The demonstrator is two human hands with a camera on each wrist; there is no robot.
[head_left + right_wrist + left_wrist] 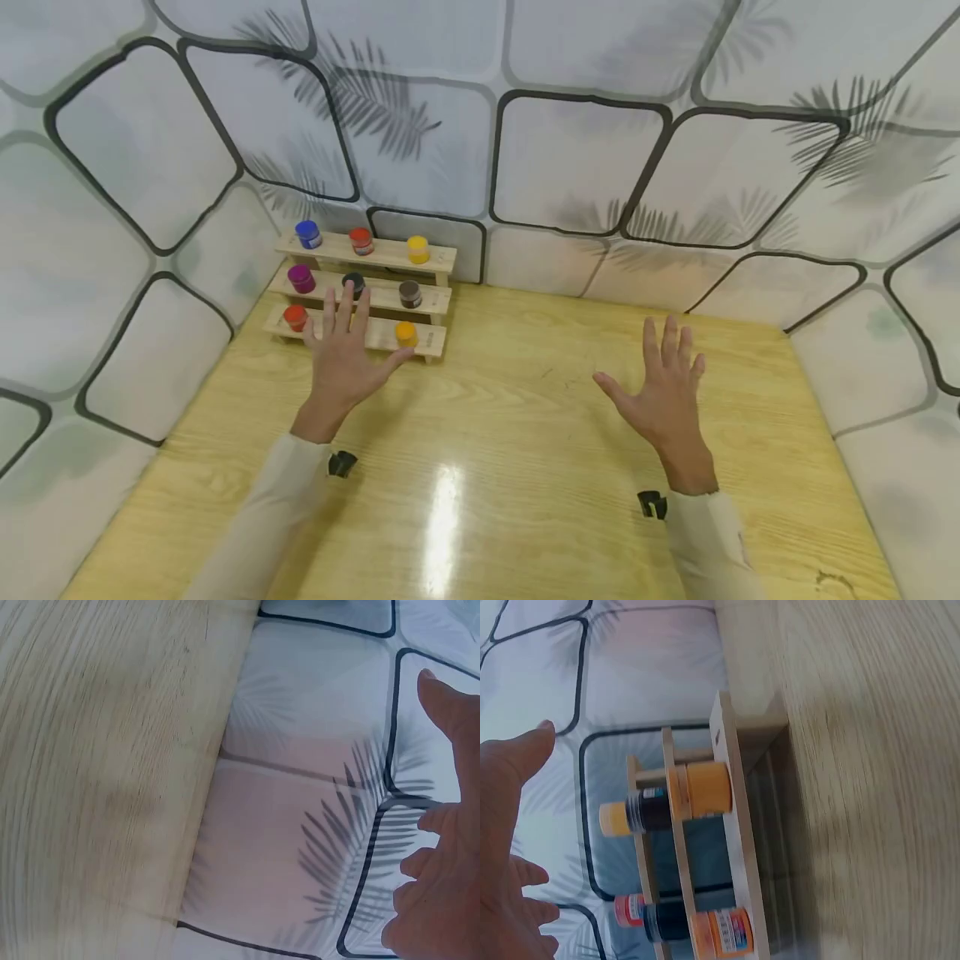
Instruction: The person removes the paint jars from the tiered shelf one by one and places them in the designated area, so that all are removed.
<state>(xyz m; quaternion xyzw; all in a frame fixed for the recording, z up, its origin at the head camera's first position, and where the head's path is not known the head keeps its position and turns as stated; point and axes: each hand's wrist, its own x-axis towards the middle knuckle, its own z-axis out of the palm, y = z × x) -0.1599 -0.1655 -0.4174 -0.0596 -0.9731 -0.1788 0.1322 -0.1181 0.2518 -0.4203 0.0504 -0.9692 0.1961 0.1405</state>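
Note:
My left hand (345,362) is held up with fingers spread, in front of a three-step wooden rack (431,340). It holds nothing and hides part of the lowest step. On the top step stand a blue paint jar (307,234), a red jar (362,242) and a yellow jar (417,249). The middle step bears a purple jar (302,279), a black jar (352,283) and a dark brown jar (410,293). Below are a red-orange jar (296,317) and a yellow-orange jar (709,787). My right hand (663,400), also spread and holding nothing, hovers over the table's right side.
The rack stands at the back left of a light wooden table (525,467). Patterned panels (577,167) with dark outlines and leaf prints enclose the back and both sides. A black clip-like piece sits by each wrist, the left one (342,464) and the right one (652,504).

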